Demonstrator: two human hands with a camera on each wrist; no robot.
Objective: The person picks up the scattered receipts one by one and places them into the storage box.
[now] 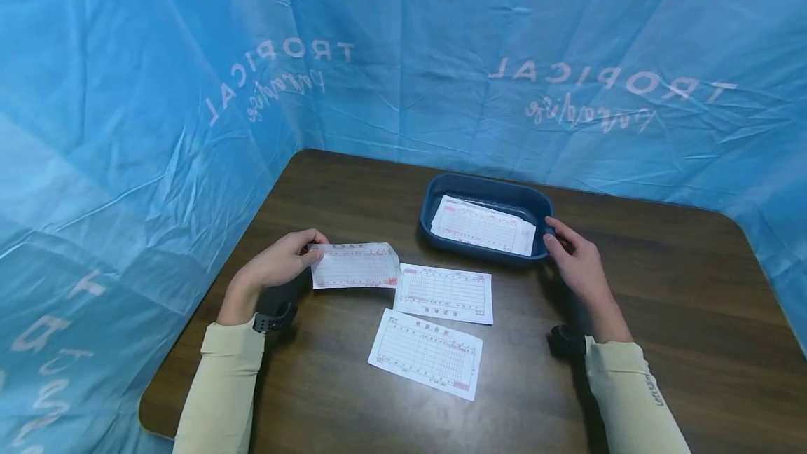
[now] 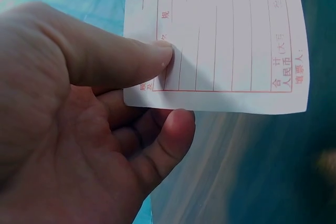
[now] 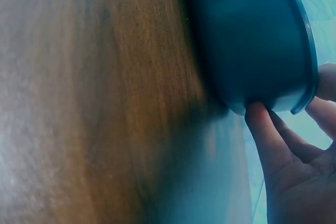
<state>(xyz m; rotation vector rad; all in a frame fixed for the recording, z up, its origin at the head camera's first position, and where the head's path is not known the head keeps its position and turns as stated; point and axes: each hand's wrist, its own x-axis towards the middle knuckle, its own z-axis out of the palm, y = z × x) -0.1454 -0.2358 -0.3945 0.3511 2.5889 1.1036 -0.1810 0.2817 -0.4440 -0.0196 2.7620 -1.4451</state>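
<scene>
My left hand pinches the left end of a printed receipt slip, held slightly off the table. Up close in the left wrist view, the thumb presses on the face of the slip, with fingers behind it. My right hand grips the right end of a dark blue plastic tray. In the right wrist view, fingertips touch the outer end wall of the tray, and other fingers reach its rim. Inside the tray lies a stack of similar slips.
Two more slips lie flat in front of the tray: an upper slip, whose left corner meets the held one, and a lower slip, tilted. The dark wooden table has rounded corners. Blue printed cloth hangs behind and at both sides.
</scene>
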